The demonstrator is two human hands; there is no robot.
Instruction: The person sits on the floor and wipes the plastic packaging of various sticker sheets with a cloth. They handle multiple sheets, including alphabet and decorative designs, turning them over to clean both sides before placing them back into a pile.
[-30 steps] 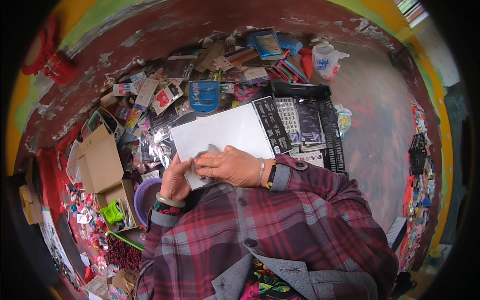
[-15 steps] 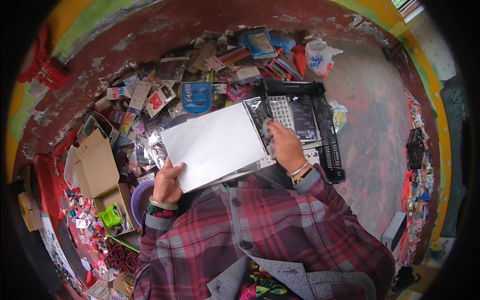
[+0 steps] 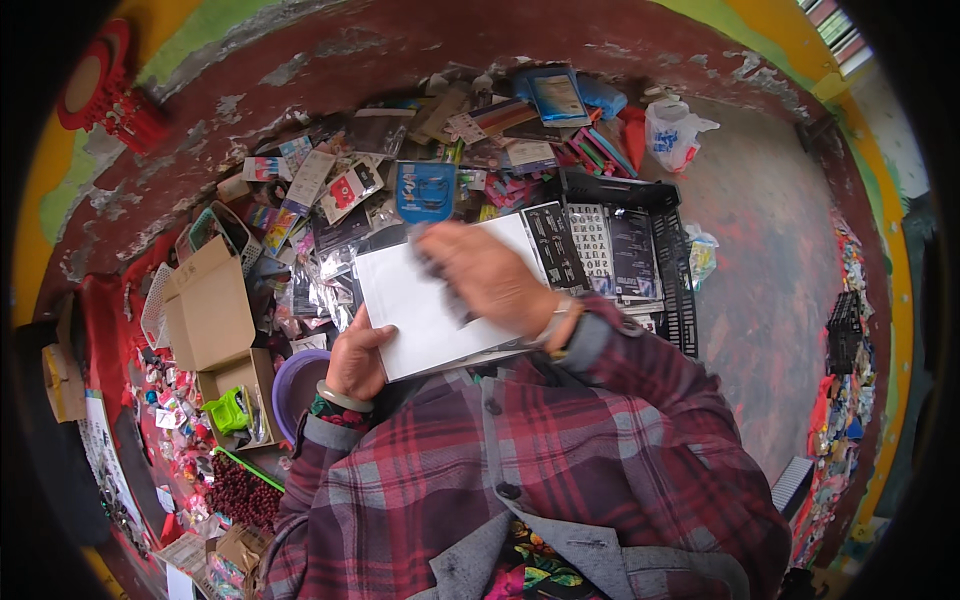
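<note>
A flat stack topped by a white sheet (image 3: 405,318) lies tilted over my lap. My left hand (image 3: 358,358) grips its lower left corner, thumb on top and fingers underneath. Above the sheet's middle is my right hand (image 3: 490,278), smeared by motion, with a dark grey crumpled cloth (image 3: 456,304) partly hidden under its fingers. At the stack's right edge, a black printed sheet (image 3: 556,245) shows beside the white one. Just right of that stands a black plastic crate (image 3: 682,275) holding a white letter sheet (image 3: 590,240) and dark flat packets.
Assorted packets and a blue pouch (image 3: 425,190) pile up against the wall. On my left are an opened cardboard box (image 3: 212,305), a purple basin (image 3: 292,385) and a green plastic piece (image 3: 228,412). White plastic bags (image 3: 675,132) lie beyond the crate.
My right hand has swept left from the stack's right edge to over the white sheet, carrying the grey cloth. My left hand keeps its corner grip. The whole view has shifted slightly.
</note>
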